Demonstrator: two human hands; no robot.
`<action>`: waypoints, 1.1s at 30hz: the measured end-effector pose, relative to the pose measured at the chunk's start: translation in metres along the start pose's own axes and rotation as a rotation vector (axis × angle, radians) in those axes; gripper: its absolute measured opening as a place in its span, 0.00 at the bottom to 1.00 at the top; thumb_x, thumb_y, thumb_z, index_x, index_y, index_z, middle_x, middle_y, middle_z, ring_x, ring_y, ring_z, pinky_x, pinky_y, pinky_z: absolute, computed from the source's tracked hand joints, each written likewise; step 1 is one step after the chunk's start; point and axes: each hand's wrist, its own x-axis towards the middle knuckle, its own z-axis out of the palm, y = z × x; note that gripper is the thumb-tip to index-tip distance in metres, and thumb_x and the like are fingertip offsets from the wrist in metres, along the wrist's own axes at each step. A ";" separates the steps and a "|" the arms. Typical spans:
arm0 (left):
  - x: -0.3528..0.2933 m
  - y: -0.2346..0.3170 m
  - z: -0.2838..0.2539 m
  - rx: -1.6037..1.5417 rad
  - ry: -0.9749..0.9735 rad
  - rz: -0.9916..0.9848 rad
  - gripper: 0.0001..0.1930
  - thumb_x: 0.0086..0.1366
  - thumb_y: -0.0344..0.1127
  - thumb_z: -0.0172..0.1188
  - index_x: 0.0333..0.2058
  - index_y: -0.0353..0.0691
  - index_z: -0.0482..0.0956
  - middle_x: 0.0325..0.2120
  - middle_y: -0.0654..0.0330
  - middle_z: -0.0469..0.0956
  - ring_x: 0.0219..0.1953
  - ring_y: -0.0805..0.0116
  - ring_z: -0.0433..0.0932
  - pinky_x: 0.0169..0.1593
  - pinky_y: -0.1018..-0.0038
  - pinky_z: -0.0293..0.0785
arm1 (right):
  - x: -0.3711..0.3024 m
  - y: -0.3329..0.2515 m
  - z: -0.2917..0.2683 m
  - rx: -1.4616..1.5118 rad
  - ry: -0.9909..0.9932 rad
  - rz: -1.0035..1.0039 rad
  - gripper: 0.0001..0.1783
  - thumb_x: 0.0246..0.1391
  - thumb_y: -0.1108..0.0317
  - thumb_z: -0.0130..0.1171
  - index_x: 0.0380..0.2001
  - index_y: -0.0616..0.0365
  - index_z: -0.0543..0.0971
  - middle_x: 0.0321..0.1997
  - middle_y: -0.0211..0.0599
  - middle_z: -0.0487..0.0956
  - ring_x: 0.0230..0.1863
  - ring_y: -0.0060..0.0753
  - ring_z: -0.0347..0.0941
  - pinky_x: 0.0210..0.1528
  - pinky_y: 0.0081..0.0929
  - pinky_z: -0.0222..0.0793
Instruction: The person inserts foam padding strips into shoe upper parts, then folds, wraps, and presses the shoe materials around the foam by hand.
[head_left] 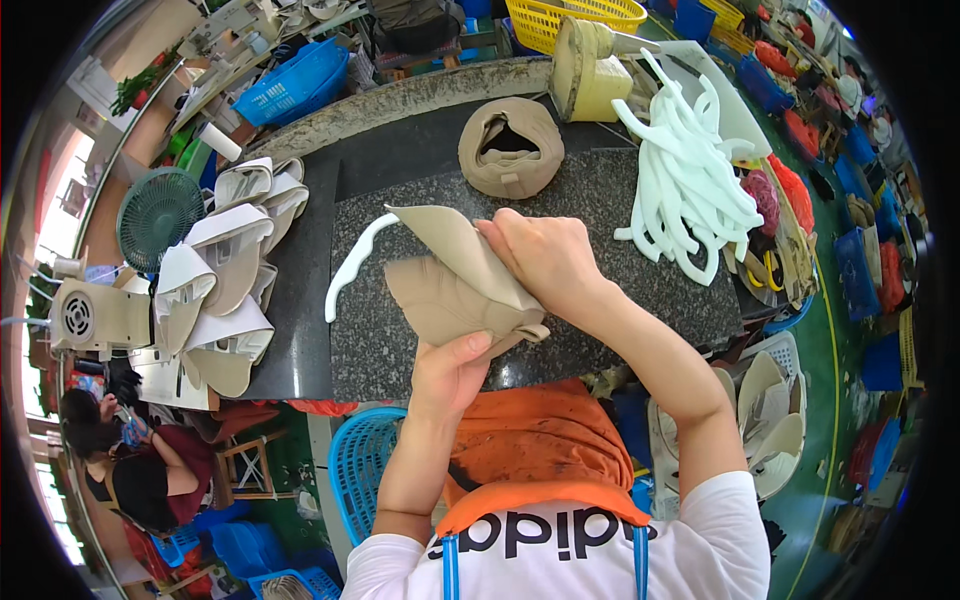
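Note:
Above the near part of the dark worktop I hold a beige cap (455, 270), folded and tilted. My left hand (452, 372) grips its lower edge, thumb on the cloth. My right hand (548, 255) is closed on the upper right edge, near the brim, with its fingertips partly hidden. One curved white foam strip (352, 268) lies on the speckled stone slab (620, 330), just left of the cap. Beyond my hands a second beige cap (512, 148) sits with its opening upward.
A heap of white foam strips (690, 165) lies at the right. Stacked white and beige caps (228, 270) stand left, beside a green fan (160, 215). Blue baskets (365, 460) and a basket of caps (775, 410) flank me. Another person (140, 450) sits at lower left.

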 end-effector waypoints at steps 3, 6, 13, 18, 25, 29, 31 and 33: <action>0.003 -0.003 -0.012 -0.035 -0.022 -0.009 0.40 0.51 0.33 0.67 0.61 0.37 0.56 0.57 0.56 0.64 0.60 0.58 0.64 0.63 0.59 0.60 | -0.001 -0.006 0.007 0.025 -0.023 0.074 0.18 0.61 0.57 0.49 0.22 0.57 0.69 0.16 0.45 0.73 0.20 0.49 0.73 0.24 0.41 0.68; 0.002 -0.016 -0.022 -0.337 -0.026 0.065 0.41 0.54 0.38 0.66 0.63 0.39 0.53 0.61 0.56 0.60 0.63 0.55 0.60 0.64 0.55 0.58 | 0.001 -0.012 0.003 0.173 0.155 0.200 0.17 0.60 0.57 0.49 0.22 0.57 0.70 0.17 0.46 0.74 0.21 0.50 0.74 0.25 0.40 0.69; -0.018 -0.009 -0.012 0.054 0.090 0.127 0.41 0.53 0.34 0.67 0.62 0.37 0.54 0.59 0.57 0.63 0.61 0.59 0.63 0.63 0.60 0.60 | 0.011 -0.033 0.001 0.171 0.153 0.129 0.17 0.60 0.58 0.50 0.21 0.56 0.70 0.16 0.45 0.74 0.21 0.48 0.74 0.23 0.42 0.68; -0.018 -0.007 -0.018 0.068 0.056 0.122 0.39 0.56 0.36 0.64 0.63 0.40 0.53 0.59 0.57 0.62 0.62 0.58 0.62 0.64 0.57 0.58 | 0.009 -0.035 0.014 0.174 0.119 -0.017 0.14 0.55 0.59 0.55 0.21 0.55 0.71 0.22 0.41 0.76 0.23 0.46 0.75 0.24 0.39 0.70; -0.024 -0.004 -0.005 -0.029 0.025 0.109 0.34 0.65 0.45 0.56 0.64 0.41 0.52 0.61 0.58 0.60 0.63 0.58 0.59 0.65 0.57 0.55 | -0.023 -0.041 -0.040 0.229 0.385 -0.393 0.20 0.36 0.61 0.68 0.34 0.57 0.75 0.31 0.33 0.72 0.35 0.38 0.69 0.36 0.34 0.64; -0.025 -0.007 0.002 -0.021 0.004 0.112 0.32 0.67 0.49 0.51 0.64 0.42 0.53 0.62 0.59 0.59 0.64 0.60 0.58 0.66 0.58 0.53 | -0.028 -0.044 -0.041 0.391 0.211 -0.245 0.20 0.34 0.66 0.71 0.32 0.58 0.76 0.31 0.37 0.74 0.34 0.43 0.70 0.36 0.34 0.67; -0.019 -0.003 -0.006 0.148 -0.042 0.153 0.32 0.67 0.51 0.50 0.63 0.42 0.53 0.62 0.59 0.59 0.64 0.60 0.59 0.66 0.58 0.52 | -0.031 -0.043 -0.044 0.494 0.038 -0.157 0.17 0.36 0.69 0.70 0.32 0.59 0.75 0.32 0.38 0.74 0.33 0.44 0.71 0.36 0.33 0.68; -0.012 0.007 -0.026 -0.023 -0.097 0.098 0.33 0.66 0.54 0.49 0.63 0.42 0.54 0.61 0.59 0.61 0.63 0.60 0.59 0.66 0.58 0.53 | -0.029 -0.042 -0.053 0.542 -0.054 -0.139 0.16 0.38 0.70 0.68 0.31 0.60 0.74 0.31 0.38 0.74 0.33 0.43 0.71 0.35 0.32 0.68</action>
